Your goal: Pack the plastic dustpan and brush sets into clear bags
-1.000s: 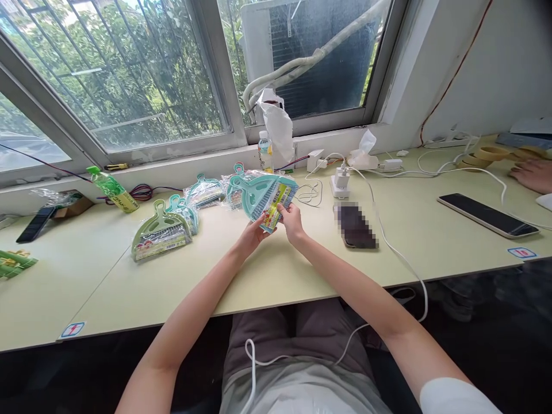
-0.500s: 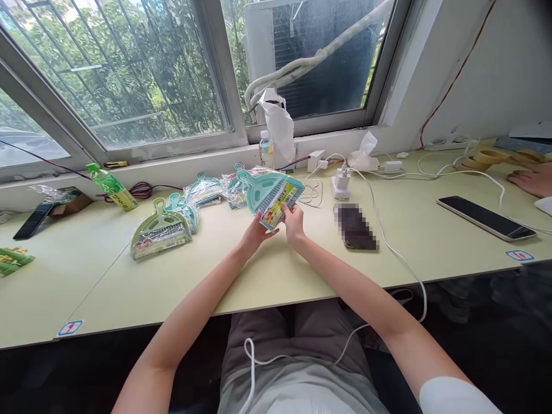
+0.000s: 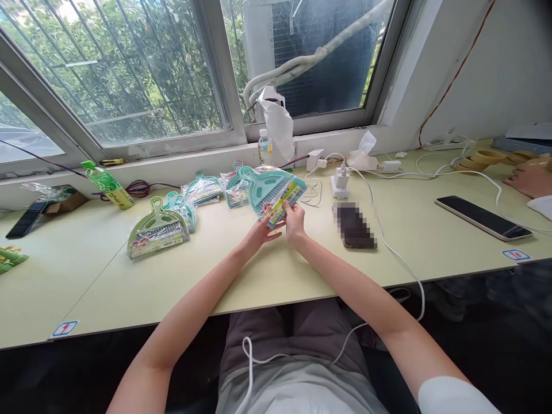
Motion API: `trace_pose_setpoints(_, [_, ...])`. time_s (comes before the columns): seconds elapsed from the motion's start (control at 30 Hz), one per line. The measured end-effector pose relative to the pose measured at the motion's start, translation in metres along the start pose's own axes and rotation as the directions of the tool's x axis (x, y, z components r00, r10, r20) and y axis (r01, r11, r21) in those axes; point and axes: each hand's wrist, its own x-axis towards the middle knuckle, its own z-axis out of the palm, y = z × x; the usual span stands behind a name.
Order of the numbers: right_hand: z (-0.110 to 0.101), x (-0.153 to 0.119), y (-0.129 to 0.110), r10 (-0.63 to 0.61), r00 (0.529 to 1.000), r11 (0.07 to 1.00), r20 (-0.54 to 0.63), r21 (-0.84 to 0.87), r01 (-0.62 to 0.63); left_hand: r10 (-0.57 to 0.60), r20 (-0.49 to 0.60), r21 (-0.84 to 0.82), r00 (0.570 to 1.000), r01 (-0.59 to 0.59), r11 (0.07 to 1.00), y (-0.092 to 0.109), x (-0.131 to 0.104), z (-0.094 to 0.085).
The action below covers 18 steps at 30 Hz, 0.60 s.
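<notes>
Head view, centre of frame: both hands meet over the table [image 3: 172,287], just above its surface. Right hand [image 3: 295,221] pinches the lower edge of a teal dustpan set [image 3: 269,187] at its yellow label [image 3: 284,201], thumb on top; grip looks set to keep the pack tilted up toward the camera, probably so the label reads. Left hand [image 3: 259,234] is at the pack's lower left corner, fingers loosely curled, touching or steadying it; a firm grip cannot be told.

Left of centre: a green dustpan set [image 3: 157,230] lies flat in clear wrapping, more wrapped teal sets [image 3: 202,190] behind it near the window sill. Each plastic bag appears to hold one pan with a brush.

Upper left: green bottle [image 3: 106,185] lying on its side. Right of the hands: a dark phone [image 3: 353,225] and a white cable [image 3: 401,259]. Far right edge: another person's hand [image 3: 528,179].
</notes>
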Motion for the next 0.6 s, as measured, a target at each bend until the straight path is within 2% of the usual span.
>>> trace_pose_setpoints(0.1, [0.002,-0.002,-0.003,0.029,1.000,0.996,-0.003,0.085,-0.028,0.091,-0.133,-0.001,0.987,-0.092,0.996,0.006,0.003,-0.007])
trace_pose_setpoints(0.17, [0.005,-0.005,-0.003,0.038,0.999,0.995,0.031,0.091,-0.041,0.155,-0.170,0.032,0.973,-0.152,0.988,0.010,0.001,-0.010])
trace_pose_setpoints(0.27, [0.006,-0.007,-0.001,0.037,0.999,0.997,0.030,0.065,-0.039,0.133,-0.121,0.057,0.984,-0.127,0.990,0.009,-0.004,-0.010])
trace_pose_setpoints(0.37, [0.004,-0.006,-0.001,0.015,1.000,0.999,0.018,0.036,-0.015,-0.018,0.021,0.065,1.000,0.016,0.998,0.001,-0.008,-0.003])
trace_pose_setpoints(0.47, [0.002,-0.003,-0.003,0.016,1.000,0.999,0.017,0.041,-0.017,-0.163,0.154,0.091,0.975,0.150,0.984,-0.007,-0.006,-0.001])
trace_pose_setpoints(0.53, [0.002,-0.002,-0.005,0.024,0.999,0.998,0.024,0.064,-0.025,-0.152,0.140,0.088,0.978,0.141,0.986,-0.007,-0.001,-0.006])
trace_pose_setpoints(0.6, [0.003,-0.002,-0.005,0.019,0.999,0.996,0.034,0.085,-0.022,-0.066,0.027,0.076,0.997,0.063,0.995,-0.002,0.004,-0.013])
